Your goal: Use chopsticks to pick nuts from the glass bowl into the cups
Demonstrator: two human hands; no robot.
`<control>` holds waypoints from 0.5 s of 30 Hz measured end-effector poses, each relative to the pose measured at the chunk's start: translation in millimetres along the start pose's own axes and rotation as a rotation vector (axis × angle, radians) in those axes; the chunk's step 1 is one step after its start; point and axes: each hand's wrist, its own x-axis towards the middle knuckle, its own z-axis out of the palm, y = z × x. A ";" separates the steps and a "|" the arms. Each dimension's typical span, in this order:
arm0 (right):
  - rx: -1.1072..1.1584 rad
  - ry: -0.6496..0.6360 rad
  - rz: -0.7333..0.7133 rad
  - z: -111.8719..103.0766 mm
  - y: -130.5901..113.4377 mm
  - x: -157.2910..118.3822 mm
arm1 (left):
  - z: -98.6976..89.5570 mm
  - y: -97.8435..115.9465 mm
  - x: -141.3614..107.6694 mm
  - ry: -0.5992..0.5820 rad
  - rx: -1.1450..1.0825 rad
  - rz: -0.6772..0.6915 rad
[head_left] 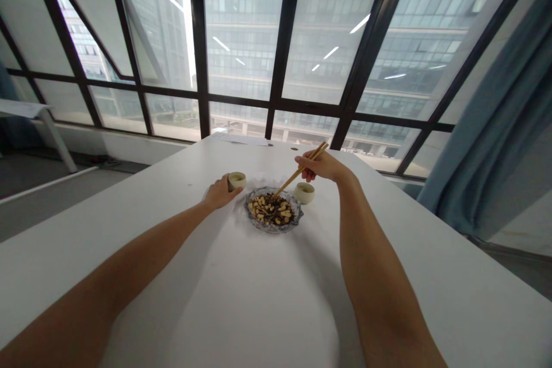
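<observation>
Glass dish (286, 229), one, clear, scalloped rim: stands between the two hands, slightly nearer the wearer than either. Contents: a mix (271, 211) of pale, nut-like pieces and small dark ones, spread across the dish.

Chopsticks (296, 173), one pair, light wood: gripped in the fingers of the right hand (317, 165), slanting down leftward from it, tips at the mix near the dish's far side. Whether a piece is pinched between the tips cannot be told.

First cup (237, 180), pale, round, low: upright at the left hand (221, 192), which curls around its left side, thumb along the near side.

Second cup (305, 194), matching: upright below the right hand, just beside the dish, no finger on it.

Tabletop (241, 299), white: beneath both hands and all items above. White sheet (245, 140): flat, beyond the hands at the far end.

Surroundings: dark-framed windows (245, 29) beyond both hands; blue curtain (487, 138), well to the right of the right hand; white table (21, 108), far left of the left hand.
</observation>
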 end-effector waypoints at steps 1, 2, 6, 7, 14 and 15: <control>0.001 0.012 0.004 0.1 -0.5 0.1 | -0.2 0.0 -0.1 0.002 -0.001 0.001; 0.001 0.026 0.004 0.0 -1.1 0.0 | -0.3 0.0 -0.3 0.003 -0.002 0.001; -0.020 0.009 -0.006 -1.2 -3.1 -1.5 | 0.0 -0.1 -0.4 0.005 -0.011 0.000; -0.027 -0.012 -0.006 -1.3 -3.0 -1.8 | 0.1 -0.1 -0.3 0.006 -0.013 0.000; -0.049 -0.065 0.000 5.1 2.3 2.5 | -1.9 2.4 -1.0 -0.008 -0.006 -0.010; -0.049 -0.072 0.003 6.3 2.4 3.1 | -2.2 2.9 -1.1 -0.012 -0.003 -0.010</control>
